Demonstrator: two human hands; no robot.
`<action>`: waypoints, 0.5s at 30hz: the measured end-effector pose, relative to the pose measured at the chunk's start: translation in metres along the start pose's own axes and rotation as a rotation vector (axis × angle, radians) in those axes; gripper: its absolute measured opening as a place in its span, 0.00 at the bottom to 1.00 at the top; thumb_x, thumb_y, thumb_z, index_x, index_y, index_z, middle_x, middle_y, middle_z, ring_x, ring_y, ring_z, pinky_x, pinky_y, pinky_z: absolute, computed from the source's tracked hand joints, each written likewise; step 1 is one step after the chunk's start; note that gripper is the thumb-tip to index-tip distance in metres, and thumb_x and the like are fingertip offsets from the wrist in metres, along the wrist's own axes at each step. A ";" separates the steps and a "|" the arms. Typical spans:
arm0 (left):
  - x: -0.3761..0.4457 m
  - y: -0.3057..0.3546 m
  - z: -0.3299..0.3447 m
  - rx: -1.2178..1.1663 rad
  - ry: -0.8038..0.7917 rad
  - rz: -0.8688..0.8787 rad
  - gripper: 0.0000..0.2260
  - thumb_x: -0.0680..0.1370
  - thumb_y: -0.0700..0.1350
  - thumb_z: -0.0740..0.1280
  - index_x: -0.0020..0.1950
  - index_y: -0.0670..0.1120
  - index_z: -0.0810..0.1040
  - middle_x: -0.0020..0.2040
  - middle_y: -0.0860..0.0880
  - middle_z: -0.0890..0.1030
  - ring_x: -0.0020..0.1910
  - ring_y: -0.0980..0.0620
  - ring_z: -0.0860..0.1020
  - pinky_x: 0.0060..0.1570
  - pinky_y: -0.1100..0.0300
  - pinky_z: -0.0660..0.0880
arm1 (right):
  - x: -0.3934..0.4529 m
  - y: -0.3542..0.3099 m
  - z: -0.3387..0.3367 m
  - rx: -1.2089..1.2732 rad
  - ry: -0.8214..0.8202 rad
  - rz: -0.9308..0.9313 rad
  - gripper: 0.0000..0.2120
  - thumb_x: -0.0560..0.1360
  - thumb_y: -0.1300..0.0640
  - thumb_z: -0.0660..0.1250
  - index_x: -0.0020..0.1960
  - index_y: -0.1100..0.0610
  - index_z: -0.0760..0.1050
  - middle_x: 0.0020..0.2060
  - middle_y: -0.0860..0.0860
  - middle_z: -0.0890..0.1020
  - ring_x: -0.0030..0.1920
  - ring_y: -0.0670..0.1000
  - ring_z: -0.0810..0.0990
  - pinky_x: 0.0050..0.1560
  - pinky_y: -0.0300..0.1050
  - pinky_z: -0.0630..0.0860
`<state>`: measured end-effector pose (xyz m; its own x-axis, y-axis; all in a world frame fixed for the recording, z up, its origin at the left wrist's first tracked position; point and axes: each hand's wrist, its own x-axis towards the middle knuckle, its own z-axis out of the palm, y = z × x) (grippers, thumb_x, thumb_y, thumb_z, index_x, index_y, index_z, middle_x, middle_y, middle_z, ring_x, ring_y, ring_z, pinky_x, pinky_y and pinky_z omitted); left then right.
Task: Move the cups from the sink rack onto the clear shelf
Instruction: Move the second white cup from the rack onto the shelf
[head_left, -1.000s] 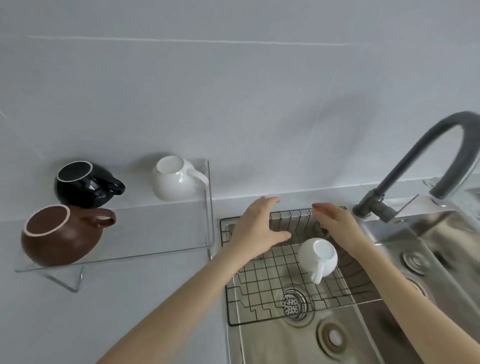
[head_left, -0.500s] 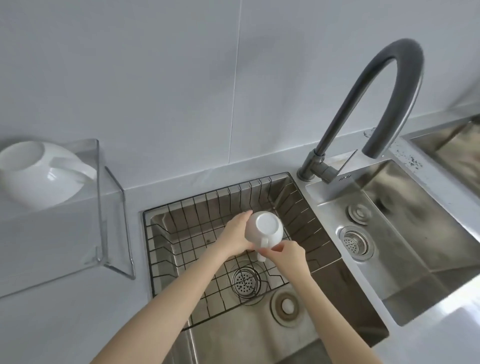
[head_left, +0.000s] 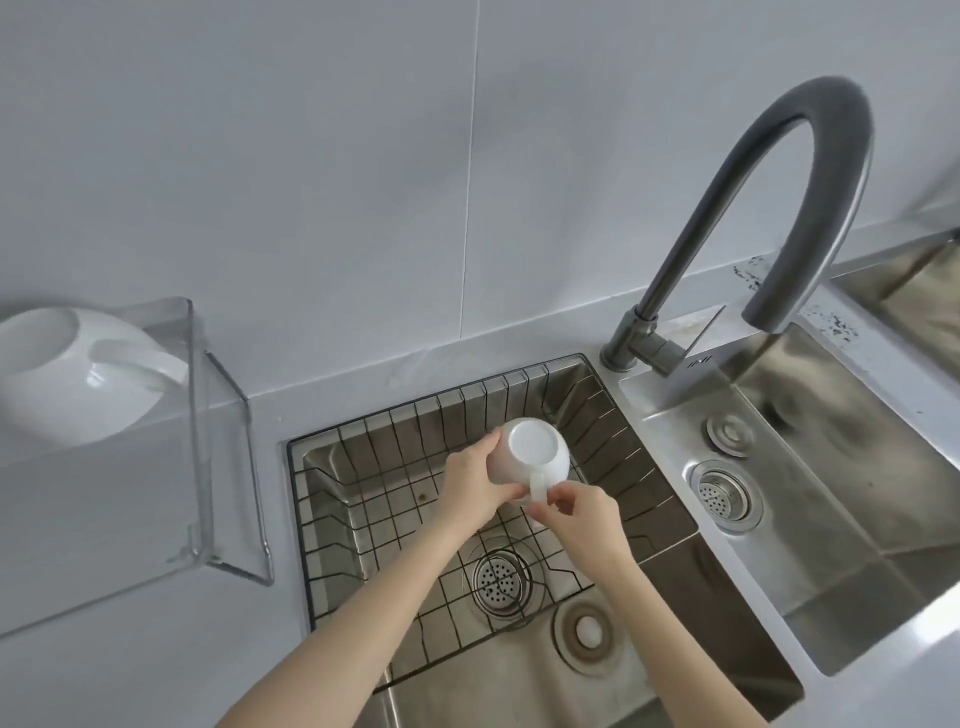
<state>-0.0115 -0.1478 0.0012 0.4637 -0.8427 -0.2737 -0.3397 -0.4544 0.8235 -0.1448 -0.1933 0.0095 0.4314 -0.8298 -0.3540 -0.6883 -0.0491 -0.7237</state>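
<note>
Two bare hands hold a white cup (head_left: 527, 460) upside down above the wire sink rack (head_left: 363, 499): the left hand (head_left: 470, 486) wraps closed around its body, while the right hand (head_left: 582, 514) pinches the handle between thumb and fingers. Whether the cup's rim touches the rack cannot be told, as the hands hide it. On the clear shelf (head_left: 208, 467) to the left, against the wall, another white cup (head_left: 67, 384) lies tilted. A grey curved tap (head_left: 779, 208) arches over the steel sink (head_left: 831, 519).
</note>
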 end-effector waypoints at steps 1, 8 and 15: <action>-0.005 0.005 -0.008 -0.002 0.037 0.015 0.38 0.63 0.45 0.76 0.69 0.43 0.64 0.63 0.42 0.77 0.62 0.45 0.74 0.64 0.54 0.70 | -0.003 -0.008 -0.003 0.014 0.002 -0.033 0.05 0.69 0.56 0.70 0.36 0.56 0.78 0.27 0.50 0.75 0.29 0.46 0.70 0.29 0.36 0.66; -0.057 0.052 -0.089 0.059 0.316 0.157 0.38 0.61 0.52 0.77 0.67 0.45 0.68 0.55 0.44 0.82 0.54 0.45 0.79 0.55 0.51 0.75 | -0.041 -0.089 -0.027 0.044 0.000 -0.303 0.06 0.68 0.55 0.72 0.33 0.49 0.78 0.36 0.62 0.83 0.35 0.51 0.76 0.38 0.45 0.72; -0.137 0.052 -0.185 0.066 0.610 0.137 0.27 0.57 0.60 0.71 0.50 0.48 0.76 0.42 0.46 0.84 0.44 0.44 0.79 0.47 0.48 0.78 | -0.088 -0.185 -0.013 0.052 -0.185 -0.592 0.04 0.68 0.56 0.71 0.35 0.54 0.80 0.30 0.65 0.77 0.29 0.54 0.67 0.35 0.44 0.65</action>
<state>0.0583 -0.0024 0.1736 0.7890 -0.5872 0.1809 -0.4698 -0.3868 0.7935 -0.0629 -0.1186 0.1822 0.8283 -0.5599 0.0226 -0.2741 -0.4400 -0.8552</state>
